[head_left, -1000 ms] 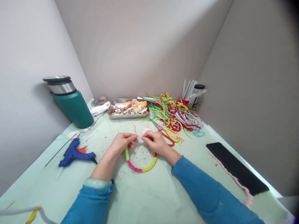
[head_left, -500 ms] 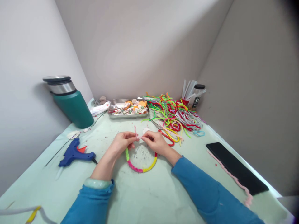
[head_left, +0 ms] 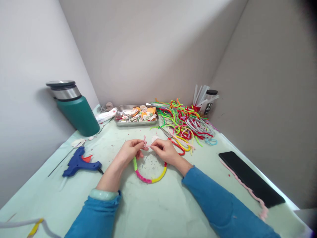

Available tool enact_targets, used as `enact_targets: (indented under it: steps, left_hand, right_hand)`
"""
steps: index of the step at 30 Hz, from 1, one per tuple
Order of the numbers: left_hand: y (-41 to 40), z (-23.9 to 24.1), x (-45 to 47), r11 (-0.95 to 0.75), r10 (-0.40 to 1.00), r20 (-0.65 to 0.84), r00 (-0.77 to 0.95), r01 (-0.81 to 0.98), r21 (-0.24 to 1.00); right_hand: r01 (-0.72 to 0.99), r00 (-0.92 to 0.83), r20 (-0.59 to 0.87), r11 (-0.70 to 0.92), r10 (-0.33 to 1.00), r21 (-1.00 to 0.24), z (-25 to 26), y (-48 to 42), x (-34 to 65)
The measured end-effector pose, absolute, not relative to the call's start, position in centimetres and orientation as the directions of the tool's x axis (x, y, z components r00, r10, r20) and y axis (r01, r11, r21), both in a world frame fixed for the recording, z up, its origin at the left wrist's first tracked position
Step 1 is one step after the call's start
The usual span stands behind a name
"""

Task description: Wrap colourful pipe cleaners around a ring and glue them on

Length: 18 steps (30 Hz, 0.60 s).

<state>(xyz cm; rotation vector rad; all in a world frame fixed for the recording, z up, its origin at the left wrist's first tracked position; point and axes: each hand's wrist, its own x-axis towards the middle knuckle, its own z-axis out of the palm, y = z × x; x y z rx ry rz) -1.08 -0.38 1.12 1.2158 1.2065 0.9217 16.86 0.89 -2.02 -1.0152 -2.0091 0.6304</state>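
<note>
My left hand (head_left: 128, 151) and my right hand (head_left: 164, 151) meet over the middle of the pale green table (head_left: 153, 208). Both pinch a thin pink pipe cleaner (head_left: 146, 142) at the top of a ring (head_left: 148, 177) wrapped in green, pink, yellow and red fuzzy wire. The ring's lower arc lies on the table between my wrists. A short pink end sticks up between my fingertips. Both arms wear blue sleeves.
A blue glue gun (head_left: 80, 163) lies left of my hands. A green flask (head_left: 74, 109) stands at the back left. A metal tray (head_left: 135, 115) of small pieces, a heap of coloured pipe cleaners (head_left: 185, 124) and a cup of sticks (head_left: 206, 100) sit behind. A black phone (head_left: 250, 178) lies right.
The free pink end has shortened and bent lower between my fingertips as my fingers work it. Hands and ring stay in place.
</note>
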Motion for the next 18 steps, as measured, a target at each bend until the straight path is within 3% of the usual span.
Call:
enact_targets:
  steps: [8,18]
  left_hand:
    - [-0.53,1.47,-1.07,0.232,0.956,-0.236,0.174,0.046,0.972]
    - [-0.6,1.23,-1.35,0.179,0.962,-0.193,0.192,0.086,0.98]
  right_hand:
    - [0.435,-0.39,0.42,0.566,0.819,-0.7,-1.94,0.73,16.89]
    - [0.435,-0.391,0.421,0.568,0.818,-0.699,-1.9,0.74,16.82]
